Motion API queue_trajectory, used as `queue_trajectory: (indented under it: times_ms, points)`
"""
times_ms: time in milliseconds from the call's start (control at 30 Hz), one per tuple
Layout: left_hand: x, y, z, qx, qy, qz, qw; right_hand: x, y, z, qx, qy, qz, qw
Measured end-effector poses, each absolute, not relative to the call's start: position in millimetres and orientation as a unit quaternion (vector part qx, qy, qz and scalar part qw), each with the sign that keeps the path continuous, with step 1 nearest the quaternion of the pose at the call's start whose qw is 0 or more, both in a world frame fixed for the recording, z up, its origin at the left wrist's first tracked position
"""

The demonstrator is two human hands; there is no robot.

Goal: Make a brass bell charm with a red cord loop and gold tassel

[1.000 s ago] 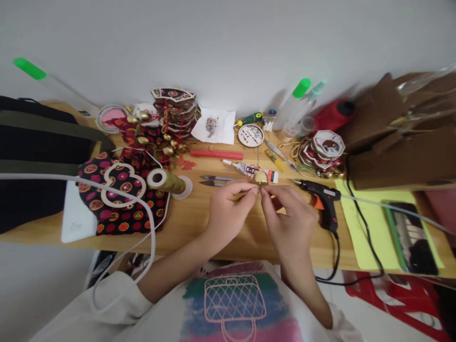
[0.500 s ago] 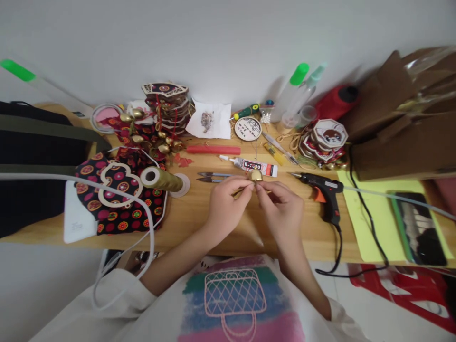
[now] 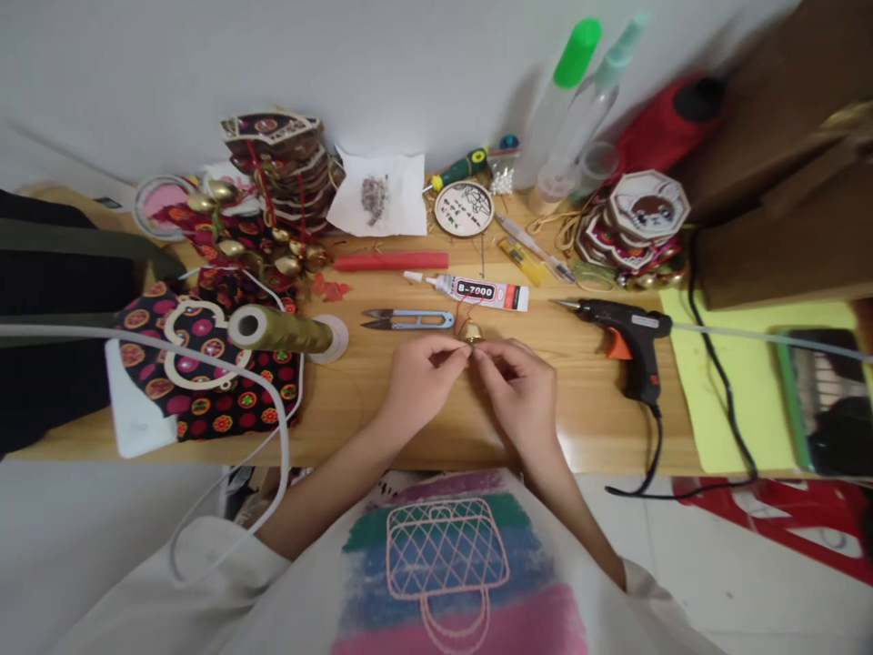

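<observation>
Two hands, one small part. Grip?

Left hand (image 3: 424,377) and right hand (image 3: 522,384) both pinching the gold bell (image 3: 470,333), thumb to forefinger, fingertips nearly meeting. Exact contact spot hidden by the fingers.

Bell location?

Mid-bench, over the tabletop (image 3: 593,441), just on the near side of the glue tube (image 3: 477,291). Red thread (image 3: 458,309) beside it; can't tell if it's tied on.

Why both hands?

Small and round; probably one hand steadies while the other does the fine work. My read only.

Layout?

Snips (image 3: 409,319) lie flat beyond the left hand, blades pointing left. Glue gun (image 3: 624,327) on its side, right of the right hand, nozzle pointing left. Tube label faces up. Likely all parked for short reach.

Containers?

Zip bag (image 3: 504,173) at the back: white beads. White paper (image 3: 409,207) acts as a tray: heap of small dark bits (image 3: 375,198), presumably so they don't scatter. Round tin (image 3: 142,211), back left: pink inside, contents or lining unclear.

Bottle and cup?

Green-capped bottle (image 3: 551,118): translucent, can't read a fill level. Clear cup (image 3: 600,166) just beside it: contents can't be made out.

Cardboard box (image 3: 770,236)?

Far right, inside not readable.
</observation>
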State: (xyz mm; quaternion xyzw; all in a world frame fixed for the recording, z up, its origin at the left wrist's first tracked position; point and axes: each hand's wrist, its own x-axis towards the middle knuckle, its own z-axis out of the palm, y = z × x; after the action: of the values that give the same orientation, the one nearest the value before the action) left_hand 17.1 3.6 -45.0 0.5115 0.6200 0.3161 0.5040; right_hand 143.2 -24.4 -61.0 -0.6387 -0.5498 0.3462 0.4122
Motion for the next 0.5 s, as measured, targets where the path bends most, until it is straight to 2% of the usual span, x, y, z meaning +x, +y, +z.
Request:
queue_trajectory:
  times_ms: [233,500]
  points:
    - [22.2,4.8,-45.7,0.4,0.645,0.285,0.585,140.3,-26.2,-62.4,-0.677,-0.601,0.247,0.347]
    - [24.8,6.2,-43.2,0.37,0.647,0.292,0.599,139.3,-26.3,-63.6,-0.682,-0.589,0.249,0.354]
